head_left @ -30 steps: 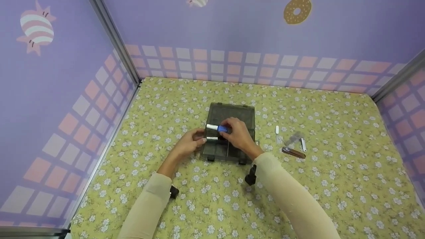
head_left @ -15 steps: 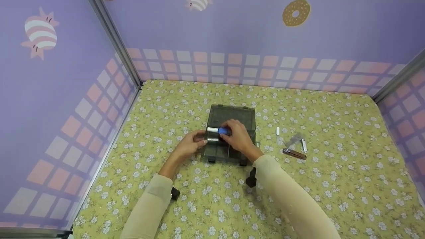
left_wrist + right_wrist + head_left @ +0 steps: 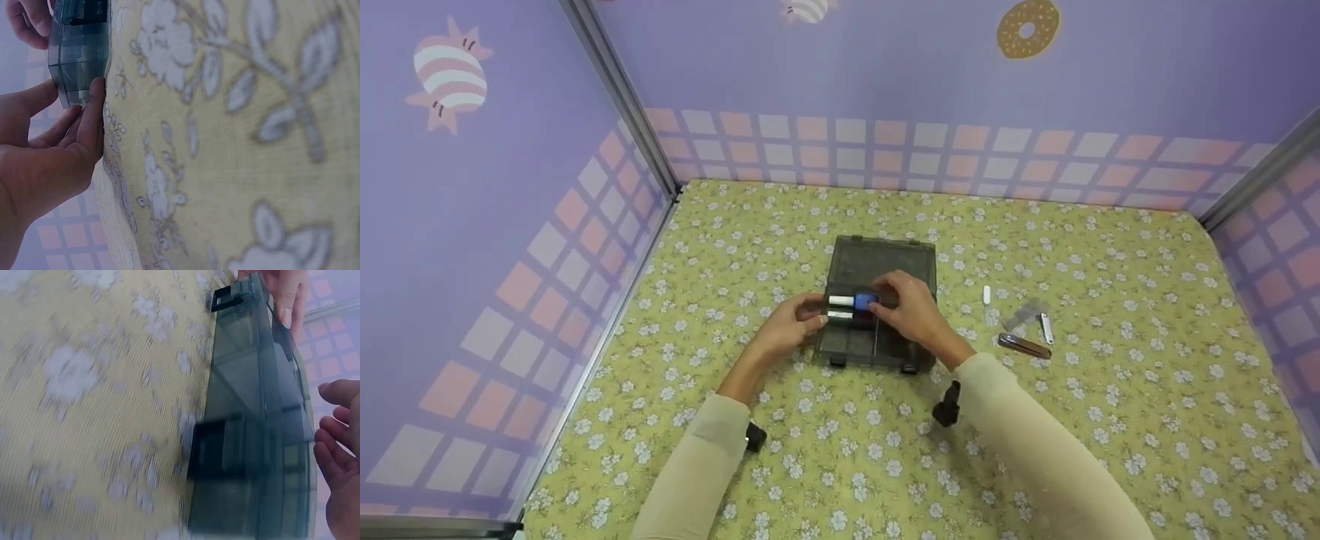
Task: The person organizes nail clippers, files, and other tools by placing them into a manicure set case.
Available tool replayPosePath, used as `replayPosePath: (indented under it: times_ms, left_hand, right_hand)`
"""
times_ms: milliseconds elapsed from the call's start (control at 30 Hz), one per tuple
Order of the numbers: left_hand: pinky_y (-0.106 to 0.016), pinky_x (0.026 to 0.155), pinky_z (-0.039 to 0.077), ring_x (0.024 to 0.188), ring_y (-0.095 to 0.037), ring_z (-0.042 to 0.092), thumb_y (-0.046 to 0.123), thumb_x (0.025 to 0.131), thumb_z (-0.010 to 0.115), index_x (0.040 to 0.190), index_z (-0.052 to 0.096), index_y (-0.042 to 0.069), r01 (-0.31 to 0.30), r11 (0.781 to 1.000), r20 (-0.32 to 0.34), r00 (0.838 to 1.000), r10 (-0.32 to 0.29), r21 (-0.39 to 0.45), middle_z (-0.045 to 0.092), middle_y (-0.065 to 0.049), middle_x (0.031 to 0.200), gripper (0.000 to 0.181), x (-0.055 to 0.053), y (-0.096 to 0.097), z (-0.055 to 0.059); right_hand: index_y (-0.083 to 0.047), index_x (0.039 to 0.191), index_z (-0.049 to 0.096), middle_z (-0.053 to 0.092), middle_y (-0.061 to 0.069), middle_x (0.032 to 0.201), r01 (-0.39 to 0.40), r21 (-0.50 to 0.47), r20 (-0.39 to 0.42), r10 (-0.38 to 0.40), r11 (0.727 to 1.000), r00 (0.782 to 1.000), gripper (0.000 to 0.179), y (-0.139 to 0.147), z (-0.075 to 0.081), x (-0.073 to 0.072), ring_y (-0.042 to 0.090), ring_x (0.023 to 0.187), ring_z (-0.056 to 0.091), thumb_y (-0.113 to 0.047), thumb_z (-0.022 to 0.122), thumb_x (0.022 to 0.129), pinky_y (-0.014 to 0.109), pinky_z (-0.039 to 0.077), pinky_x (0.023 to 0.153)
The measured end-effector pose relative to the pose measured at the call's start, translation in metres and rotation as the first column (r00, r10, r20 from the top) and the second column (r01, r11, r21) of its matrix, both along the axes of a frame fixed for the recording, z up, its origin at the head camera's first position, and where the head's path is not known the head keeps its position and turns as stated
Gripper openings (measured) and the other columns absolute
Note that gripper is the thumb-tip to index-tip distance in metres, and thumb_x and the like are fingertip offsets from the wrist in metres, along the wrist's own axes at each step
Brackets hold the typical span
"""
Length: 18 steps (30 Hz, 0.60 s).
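A dark translucent compartment box [image 3: 847,346] lies on the flowered cloth, its lid [image 3: 885,259] laid back at the far side. In a rear left compartment lie two small bottles side by side: a blue bottle [image 3: 865,302] with a silvery-white cap, and behind my fingers' side a dark red one [image 3: 864,317] with a similar cap. My left hand [image 3: 791,324] holds the box's left wall between thumb and fingers. Over the box, my right hand [image 3: 916,309] has its thumb right at the blue bottle's end; in the right wrist view its fingertips [image 3: 325,436] are spread apart beside the rim.
To the right of the box lie a brown nail clipper [image 3: 1024,346], a smaller silvery nail clipper [image 3: 1046,328], a grey translucent piece [image 3: 1021,315] and a slim white-handled tool [image 3: 986,295]. Patterned walls [image 3: 885,142] bound the table at the back and sides.
The blue bottle has come down into the box beside the other bottle. My right hand has loosened from it and shifted slightly right; the left hand keeps its place on the box.
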<state>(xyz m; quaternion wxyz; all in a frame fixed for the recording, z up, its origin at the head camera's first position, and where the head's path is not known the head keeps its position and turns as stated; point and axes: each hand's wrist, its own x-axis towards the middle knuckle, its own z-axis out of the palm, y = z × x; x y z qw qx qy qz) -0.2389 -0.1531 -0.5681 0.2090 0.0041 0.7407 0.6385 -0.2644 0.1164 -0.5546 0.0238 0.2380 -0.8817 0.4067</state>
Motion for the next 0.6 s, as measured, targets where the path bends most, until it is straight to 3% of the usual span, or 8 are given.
replayPosePath:
  times_ms: [133,333,467,600]
  left_hand:
    - [-0.042,0.09,0.057,0.122,-0.029,0.066,0.013,0.108,0.065,0.156,0.05,0.009,-0.001,1.0,0.006,1.0,0.001,0.012,0.061,-0.014,0.146,0.051,0.0,0.001,0.001]
    - [-0.045,0.099,0.056,0.131,-0.028,0.061,0.014,0.108,0.064,0.157,0.049,0.008,0.024,0.998,-0.044,0.999,-0.026,-0.05,0.058,-0.013,0.15,0.052,0.0,0.001,0.003]
    - [-0.046,0.101,0.055,0.132,-0.029,0.061,0.015,0.108,0.065,0.157,0.049,0.008,0.023,0.996,-0.051,0.998,-0.028,-0.081,0.059,-0.013,0.149,0.052,0.001,0.001,0.002]
    - [-0.047,0.101,0.055,0.13,-0.029,0.062,0.015,0.108,0.065,0.156,0.049,0.008,0.014,0.998,-0.038,0.999,-0.017,-0.057,0.06,-0.014,0.148,0.051,0.0,0.001,0.0]
  right_hand:
    - [0.002,0.126,0.071,0.068,0.015,0.117,-0.006,0.02,0.008,0.006,1.0,1.0,0.033,0.022,0.005,0.005,0.03,0.107,0.068,-0.014,0.08,0.098,0.047,0.057,0.094]
    - [0.001,0.122,0.071,0.068,0.019,0.116,-0.01,0.011,-0.014,0.01,1.0,1.0,0.029,0.059,0.011,0.011,0.039,0.108,0.068,-0.01,0.08,0.097,0.052,0.057,0.095]
    - [-0.001,0.124,0.071,0.068,0.016,0.118,0.017,0.071,-0.015,-0.016,0.997,1.0,0.03,0.086,0.015,0.02,0.038,0.11,0.067,-0.012,0.079,0.098,0.053,0.056,0.097]
    - [0.001,0.123,0.072,0.067,0.015,0.117,0.051,0.131,-0.034,-0.047,0.99,0.998,0.031,0.113,0.014,0.027,0.035,0.109,0.067,-0.014,0.081,0.097,0.055,0.056,0.095]
